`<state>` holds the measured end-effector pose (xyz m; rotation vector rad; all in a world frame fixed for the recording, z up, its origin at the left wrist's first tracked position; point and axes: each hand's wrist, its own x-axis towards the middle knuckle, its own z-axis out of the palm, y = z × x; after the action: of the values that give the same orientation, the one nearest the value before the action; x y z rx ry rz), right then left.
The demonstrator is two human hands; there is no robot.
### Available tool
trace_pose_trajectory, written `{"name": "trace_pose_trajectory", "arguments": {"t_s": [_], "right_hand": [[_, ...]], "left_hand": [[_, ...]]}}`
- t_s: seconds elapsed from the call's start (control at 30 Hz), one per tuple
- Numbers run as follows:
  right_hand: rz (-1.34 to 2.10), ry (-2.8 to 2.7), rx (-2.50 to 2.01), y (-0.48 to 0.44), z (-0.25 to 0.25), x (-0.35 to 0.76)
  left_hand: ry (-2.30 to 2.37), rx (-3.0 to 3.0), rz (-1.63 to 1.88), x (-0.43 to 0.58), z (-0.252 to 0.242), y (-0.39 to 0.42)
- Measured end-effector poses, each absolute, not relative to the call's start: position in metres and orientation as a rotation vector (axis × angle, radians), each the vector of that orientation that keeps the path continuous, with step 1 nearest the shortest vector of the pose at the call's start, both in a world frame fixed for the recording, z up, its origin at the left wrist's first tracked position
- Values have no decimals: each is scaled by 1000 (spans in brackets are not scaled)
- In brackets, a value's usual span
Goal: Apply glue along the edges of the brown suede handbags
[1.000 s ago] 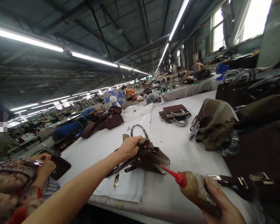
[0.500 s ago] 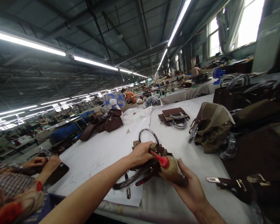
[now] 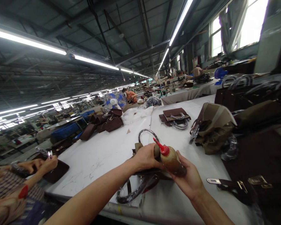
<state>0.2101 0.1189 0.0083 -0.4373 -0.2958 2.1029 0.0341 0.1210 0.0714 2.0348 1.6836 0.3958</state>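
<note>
In my right hand (image 3: 189,178) is a squeeze bottle (image 3: 174,161) of brownish stuff with a red nozzle, its tip pointing up and to the left. My left hand (image 3: 146,157) is closed over the top of a dark brown handbag (image 3: 152,172), gripping its olive lining. The bag lies on the white table before me, partly hidden by both hands and the bottle. One plastic-wrapped handle (image 3: 148,131) arches up behind my left hand. The other handle (image 3: 131,197) hangs toward me at the table's front edge.
On the left, a co-worker's hands (image 3: 45,164) hold a small flame above a dark bag piece (image 3: 57,172). Brown bags (image 3: 105,120) are piled at the far left, and a flat brown bag (image 3: 175,115) lies ahead. An olive-lined bag (image 3: 213,128) and dark bags (image 3: 255,150) crowd the right.
The bottle has risen slightly and its nozzle points more upward. The handbag has tilted under my left hand, its near handle shifting down. A flame now shows at the co-worker's hands.
</note>
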Motion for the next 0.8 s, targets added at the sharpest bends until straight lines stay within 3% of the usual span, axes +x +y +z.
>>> {"name": "trace_pose_trajectory", "arguments": {"t_s": [0.17,0.43,0.6,0.8], "right_hand": [[2095,-291,-445,115,11,209],[2071,-283,-459,106,9,217],[1994,-197,-575,98,-1,241],[1916,-59,-706,76,-35,259]], "left_hand": [[1961,2213,109,50,63,120],[2117,2226,90,46,56,124],[2061,2344,203,14,65,115],[1886,2327,700,-34,78,106]]}}
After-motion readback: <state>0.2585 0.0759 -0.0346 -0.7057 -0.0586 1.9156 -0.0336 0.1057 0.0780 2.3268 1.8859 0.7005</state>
